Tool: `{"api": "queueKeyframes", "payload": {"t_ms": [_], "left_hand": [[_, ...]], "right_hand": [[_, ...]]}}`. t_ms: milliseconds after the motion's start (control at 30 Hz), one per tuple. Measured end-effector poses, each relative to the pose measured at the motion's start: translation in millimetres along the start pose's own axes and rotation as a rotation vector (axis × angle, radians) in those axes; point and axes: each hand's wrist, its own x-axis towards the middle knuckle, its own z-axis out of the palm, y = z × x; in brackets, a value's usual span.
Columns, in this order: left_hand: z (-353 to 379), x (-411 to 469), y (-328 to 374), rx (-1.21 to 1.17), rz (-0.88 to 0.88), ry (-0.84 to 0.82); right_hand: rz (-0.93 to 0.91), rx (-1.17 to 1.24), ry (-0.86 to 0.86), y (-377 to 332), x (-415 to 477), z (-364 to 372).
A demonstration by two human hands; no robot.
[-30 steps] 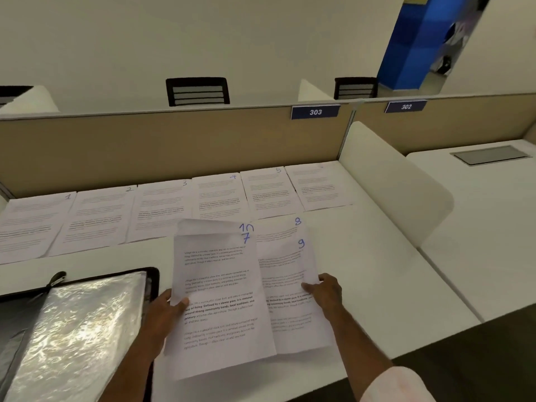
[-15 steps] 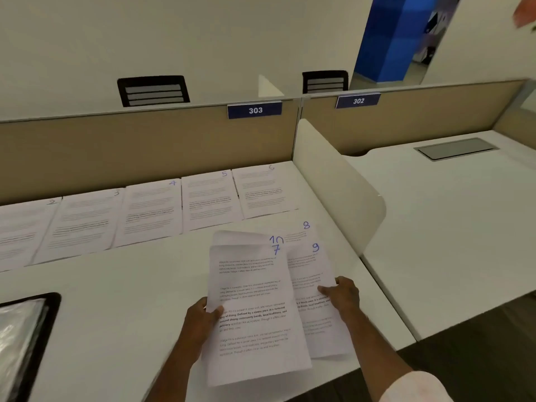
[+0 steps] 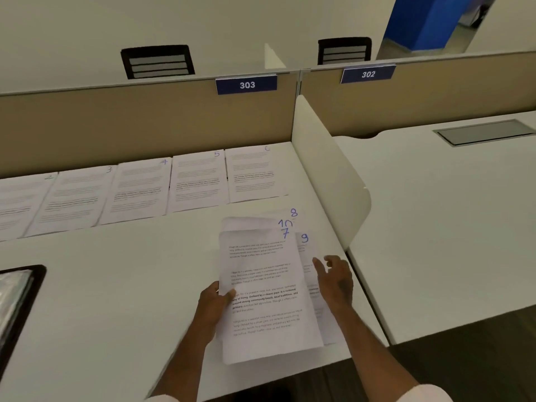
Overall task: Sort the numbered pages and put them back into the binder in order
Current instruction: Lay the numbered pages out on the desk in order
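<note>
left hand [image 3: 216,303] pinches page 7 [image 3: 261,271] by its left edge at desk [image 3: 130,285] front; page 10 [image 3: 285,223], page 8 [image 3: 293,212], page 9 [image 3: 304,237] peek out behind. right hand [image 3: 335,282] spread loose over page 9. tag 303 [image 3: 246,85], tag 302 [image 3: 367,74].

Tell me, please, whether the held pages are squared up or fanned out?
Fanned out: page 7 lies on top, gripped by the left hand, while page 10, page 8 and page 9 show offset behind it.

Left grip [image 3: 216,300] holding page 7 [image 3: 266,294] by its left edge, right grip [image 3: 333,282] loose-fingered over page 9 [image 3: 304,246] just beside, row of pages [image 3: 197,181] beyond both on bench [image 3: 116,285]
</note>
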Motion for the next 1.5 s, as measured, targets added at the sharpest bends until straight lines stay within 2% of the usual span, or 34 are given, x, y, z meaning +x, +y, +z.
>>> {"api": "queueKeyframes", "payload": {"t_ms": [233, 300, 467, 567, 667, 867, 1267, 1500], "left_hand": [[18.9, 9.5, 4.9, -0.032, 0.01, -0.041], [23.4, 8.8, 5.3, -0.034, 0.012, -0.058], [35.8, 3.1, 2.6, 0.159, 0.06, -0.035], [46.0, 3.3, 2.0, 0.344, 0.103, 0.038], [57.0, -0.9, 6.2, 0.419, 0.102, 0.124], [68.7, -7.4, 5.4, 0.496, 0.105, 0.211], [79.4, -9.4, 1.8, 0.558, 0.08, 0.291], [72.7, -12.0, 4.9, 0.499, 0.148, 0.328]], "right_hand": [[0.201, 0.464, -0.406, -6.6, 4.9, 3.5], [0.247, 0.533, -0.472, -0.1, 9.2, 2.8], [0.24, 0.401, -0.404, 15.0, 11.3, -4.0], [0.184, 0.206, -0.334, 23.1, 9.9, -5.3], [0.169, 0.089, -0.254, 24.8, 8.0, -4.4], [0.166, -0.002, -0.145, 25.6, 3.9, -5.1], [0.111, -0.148, -0.096, 25.9, -2.4, -3.8], [0.09, -0.203, -0.031, 19.7, -13.1, -7.1]]}}
